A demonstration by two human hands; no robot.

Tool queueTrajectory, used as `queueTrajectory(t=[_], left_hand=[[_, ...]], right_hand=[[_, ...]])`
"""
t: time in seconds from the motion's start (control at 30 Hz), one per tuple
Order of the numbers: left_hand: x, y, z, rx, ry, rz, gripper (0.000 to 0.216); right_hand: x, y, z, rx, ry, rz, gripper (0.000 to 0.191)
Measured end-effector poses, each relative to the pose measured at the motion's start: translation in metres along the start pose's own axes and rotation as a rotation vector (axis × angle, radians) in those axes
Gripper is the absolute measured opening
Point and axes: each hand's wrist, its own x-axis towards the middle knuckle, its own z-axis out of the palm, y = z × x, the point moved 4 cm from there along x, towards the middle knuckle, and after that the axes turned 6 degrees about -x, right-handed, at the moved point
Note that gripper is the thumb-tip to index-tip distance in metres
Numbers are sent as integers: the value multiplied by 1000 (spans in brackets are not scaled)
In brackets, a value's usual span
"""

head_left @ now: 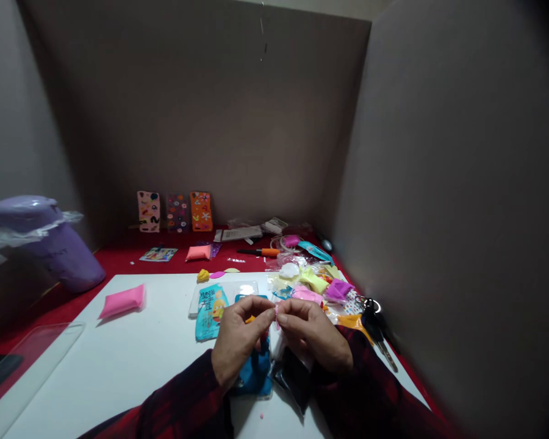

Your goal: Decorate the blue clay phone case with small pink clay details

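My left hand (243, 334) and my right hand (315, 334) meet near the middle of the view, thumbs and forefingers pinched. Between their fingertips shows a tiny pink piece of clay (277, 310), mostly hidden by the fingers. Beneath my left hand lies a phone case covered in blue clay (256, 373), partly hidden. A black packet (293, 379) lies under my right hand. Left of the hands is a light-blue printed packet (207, 314). One pink crumb (261, 416) rests on the white board near the front.
Several clay packets, such as a purple one (339, 290), and keys (379, 326) crowd the right. A pink packet (123, 301) and a clear case (41, 360) lie left. Decorated phone cases (201, 211) stand at the back. A purple bin (57, 244) stands far left.
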Motion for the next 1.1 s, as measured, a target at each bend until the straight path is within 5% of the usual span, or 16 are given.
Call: queueTrajectory(t=[0.8,1.1], left_hand=[[2,-4,0,51,-23,-6,16],[3,-8,0,-92,5,-67,23]], right_hand=[[-2,0,3,-27,-49,13,26],[0,-1,4,14,-28,12,27]])
